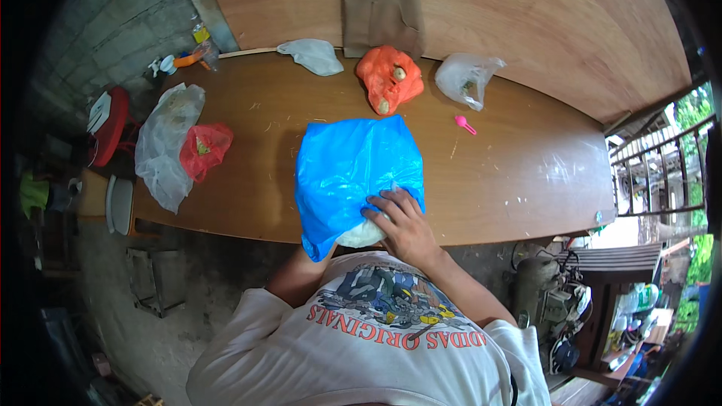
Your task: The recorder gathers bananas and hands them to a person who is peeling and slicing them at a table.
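A blue plastic bag (358,163) is held up in front of me at the near edge of the wooden table (536,180). Inside its mouth, on the side facing me, a whitish rounded thing (364,235) shows; what it is I cannot tell. My right hand (400,223) lies with bent fingers over the bag's rim and the whitish thing, gripping them. The left forearm reaches under the bag's lower left corner, and my left hand is hidden behind the bag. Beyond the blue bag rests an orange plastic bag (378,76) with pale round things in it.
Clear plastic bags (313,56) (459,82) lie along the back board. At the left are a large clear bag (169,141) and a red bag (211,149). A pink plastic scoop (465,125) lies to the right. A red stool (113,127) stands past the left end.
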Demonstrator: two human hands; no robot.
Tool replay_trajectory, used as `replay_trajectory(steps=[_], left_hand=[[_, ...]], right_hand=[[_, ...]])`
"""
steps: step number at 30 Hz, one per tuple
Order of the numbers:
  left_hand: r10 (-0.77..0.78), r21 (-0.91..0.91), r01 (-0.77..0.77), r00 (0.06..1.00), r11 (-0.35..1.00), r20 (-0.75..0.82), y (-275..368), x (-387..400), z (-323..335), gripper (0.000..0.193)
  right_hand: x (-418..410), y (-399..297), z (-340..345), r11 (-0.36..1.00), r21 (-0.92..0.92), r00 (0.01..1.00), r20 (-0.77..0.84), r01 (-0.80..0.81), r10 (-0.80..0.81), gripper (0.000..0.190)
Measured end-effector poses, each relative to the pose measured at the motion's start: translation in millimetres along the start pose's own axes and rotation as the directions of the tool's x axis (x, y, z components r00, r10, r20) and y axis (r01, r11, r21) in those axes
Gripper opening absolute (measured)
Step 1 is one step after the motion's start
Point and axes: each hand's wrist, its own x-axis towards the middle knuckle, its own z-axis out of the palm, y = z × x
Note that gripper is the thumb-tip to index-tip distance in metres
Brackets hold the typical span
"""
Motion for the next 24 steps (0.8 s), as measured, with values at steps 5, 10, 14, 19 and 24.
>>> replay_trajectory(steps=[5, 10, 14, 19, 24], left_hand=[[0.013, -0.023, -0.015, 0.994, 1.000, -0.107, 10.4, 4.4, 6.2, 0.068], [-0.005, -0.068, -0.004, 0.991, 0.998, -0.130, 13.4, 16.0, 20.8, 0.068], [-0.093, -0.130, 0.078, 0.989, 0.988, -0.117, 15.0, 18.1, 17.5, 0.068], [-0.184, -0.191, 0.167, 0.980, 0.967, -0.076, 9.2, 9.2, 20.9, 0.069], [-0.237, -0.235, 0.212, 0.968, 0.949, -0.082, 8.8, 19.4, 27.8, 0.069]], right_hand=[[-16.5, -5.5, -23.5, 0.990, 0.138, 0.999, -0.010, -0.038, 0.040, 0.034], [-35.0, 15.5, -45.2, 0.918, 0.263, 0.923, -0.169, -0.296, 0.346, 0.026], [-20.8, 34.8, -31.6, 0.843, 0.265, 0.810, -0.254, -0.468, 0.529, 0.022], [-44.4, 57.8, 29.0, -0.710, 0.700, 0.656, 0.572, -0.078, 0.492, 0.047], [-38.6, 39.4, 23.9, -0.747, 0.662, 0.711, 0.553, -0.060, 0.434, 0.052]])
